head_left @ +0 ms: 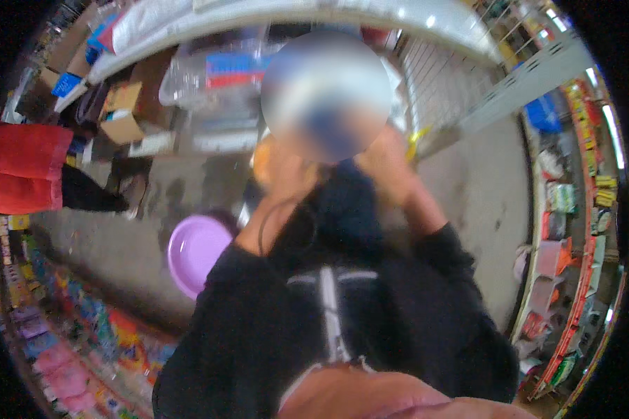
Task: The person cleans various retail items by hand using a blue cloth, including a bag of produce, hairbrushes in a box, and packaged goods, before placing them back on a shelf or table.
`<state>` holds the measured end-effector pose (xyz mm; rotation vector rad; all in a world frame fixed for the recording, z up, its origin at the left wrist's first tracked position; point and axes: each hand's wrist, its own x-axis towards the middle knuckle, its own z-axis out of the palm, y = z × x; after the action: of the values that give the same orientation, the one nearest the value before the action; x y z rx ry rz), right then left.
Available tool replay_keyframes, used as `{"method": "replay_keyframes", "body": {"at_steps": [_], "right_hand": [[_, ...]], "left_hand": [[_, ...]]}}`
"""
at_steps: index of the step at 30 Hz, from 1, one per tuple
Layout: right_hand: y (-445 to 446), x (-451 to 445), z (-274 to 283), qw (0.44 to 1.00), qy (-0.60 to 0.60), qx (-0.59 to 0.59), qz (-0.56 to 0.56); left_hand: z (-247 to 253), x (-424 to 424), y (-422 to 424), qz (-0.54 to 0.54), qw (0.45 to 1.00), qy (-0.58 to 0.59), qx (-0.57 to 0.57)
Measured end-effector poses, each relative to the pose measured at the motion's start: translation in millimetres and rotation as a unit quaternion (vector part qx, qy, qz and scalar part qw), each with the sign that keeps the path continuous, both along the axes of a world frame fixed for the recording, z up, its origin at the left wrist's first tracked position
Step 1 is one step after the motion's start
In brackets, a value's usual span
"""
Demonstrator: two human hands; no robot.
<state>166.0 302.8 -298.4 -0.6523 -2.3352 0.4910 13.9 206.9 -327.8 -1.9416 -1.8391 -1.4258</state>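
My left hand (293, 165) and my right hand (385, 160) are raised in front of my body, a short way apart. A round blurred patch (325, 94) covers the fingers of both hands and whatever lies between them. Only pale and dark blue smears show inside it, so any held thing cannot be made out. Right beside my left hand shows an orange object (262, 162), too blurred to name. A thin dark cord loop (262, 230) hangs at my left wrist. To the left, beyond my sleeve, a purple plastic basin (199, 254) appears, partly hidden by that sleeve.
Shelves of packaged goods (561, 225) line the right side; colourful packets (89, 335) fill the lower left. Ahead are an opened cardboard box (123, 112), clear plastic wrapping (188, 78) and a white wire rack (435, 78). A person in red (23, 167) stands at left.
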Motion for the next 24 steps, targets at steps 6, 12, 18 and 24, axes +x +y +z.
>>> {"method": "replay_keyframes", "body": {"at_steps": [6,12,18,24], "right_hand": [[42,9,62,0.965,0.213,-0.122,-0.09],[36,52,118,0.88,0.35,-0.32,-0.033],[31,93,120,0.848,0.308,-0.418,0.111],[53,97,102,0.637,0.374,-0.629,0.242]], "left_hand": [[43,-26,20,0.1,0.966,-0.229,0.065],[136,-64,34,0.053,0.889,-0.429,0.151],[233,-56,93,-0.1,0.739,-0.665,0.041],[219,-21,148,-0.198,0.786,-0.584,-0.054]]}}
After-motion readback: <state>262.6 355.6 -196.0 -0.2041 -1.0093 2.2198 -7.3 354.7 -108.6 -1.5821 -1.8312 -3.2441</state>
